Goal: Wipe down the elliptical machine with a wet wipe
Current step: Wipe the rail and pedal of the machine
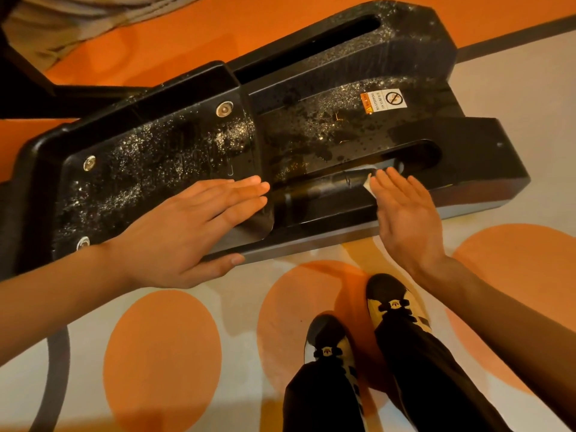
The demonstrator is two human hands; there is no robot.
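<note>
The black base housing of the elliptical machine [280,126] lies across the upper half of the view, its top speckled with droplets. My left hand [193,226] rests flat on its near left part, fingers straight, thumb hooked under the near edge. My right hand [402,210] presses a white wet wipe [371,179] with straight fingers against the dark rail [324,185] in the near slot. Most of the wipe is hidden under my fingers.
A warning sticker [385,101] sits on the housing's far right. My two shoes [361,322] stand on a pale floor with orange circles [162,357]. A dark curved tube [56,369] runs at the lower left. Another person's clothing [62,23] shows at the top left.
</note>
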